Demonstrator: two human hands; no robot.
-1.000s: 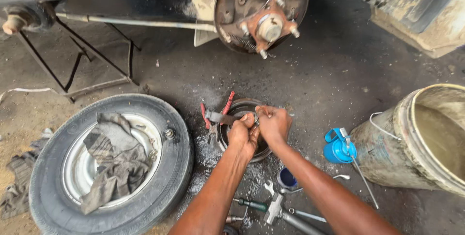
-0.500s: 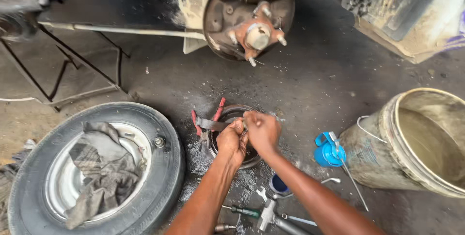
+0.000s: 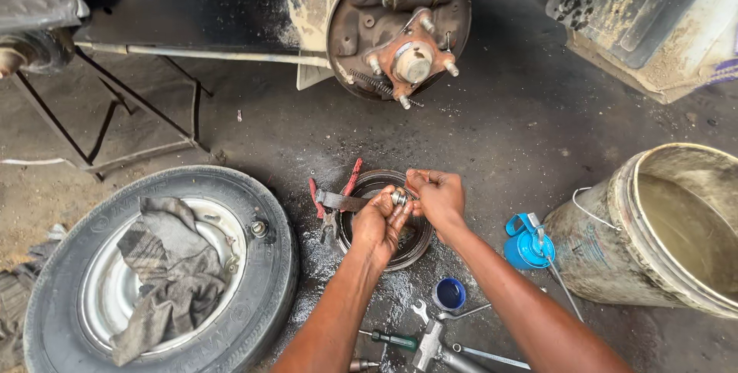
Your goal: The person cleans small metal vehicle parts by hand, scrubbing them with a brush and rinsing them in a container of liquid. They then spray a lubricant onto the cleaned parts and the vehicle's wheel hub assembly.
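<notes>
A view looking down at a grimy workshop floor. The wheel (image 3: 154, 265) is already off and lies flat at left with a grey rag (image 3: 165, 273) in its rim, and the brake drum (image 3: 380, 223) is off too, lying open side up on the wet floor, so the bare hub (image 3: 411, 62) with its studs shows above. Re-fitting appears to be still ahead. Over the drum, the left hand (image 3: 380, 223) and right hand (image 3: 440, 198) meet, both closed around a small metal part (image 3: 399, 198), shiny, round and mostly hidden by the fingers. Red-handled pliers (image 3: 338, 196) lie across the drum's left edge. Nearby are a blue cap (image 3: 449, 294), a blue oil can (image 3: 526, 244), a dirty bucket (image 3: 653, 227) and loose tools (image 3: 427, 334).
</notes>
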